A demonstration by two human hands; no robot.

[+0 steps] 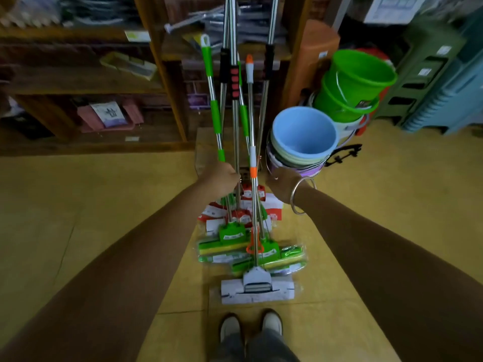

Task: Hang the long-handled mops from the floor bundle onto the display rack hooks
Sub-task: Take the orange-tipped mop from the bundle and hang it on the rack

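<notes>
Several long-handled mops stand upright in a bundle (235,100) before me, their wrapped sponge heads (248,246) resting on the yellow floor. Handles are steel with green, orange and black grips. My left hand (222,177) is closed around the steel handles at mid-height, just below a green collar. My right hand (281,184), with a metal bangle on the wrist, hovers to the right of the orange-and-white handle (252,158); its fingers look curled and I cannot see anything in them. A white-headed mop (257,286) is nearest my feet.
Stacked plastic buckets, the top one blue (304,134), stand right of the mops, with green buckets (358,82) behind them. Wooden shelving (86,82) with packaged goods fills the left and back. Stacked plastic stools (431,69) stand at far right. My shoes (251,327) are close to the mop heads.
</notes>
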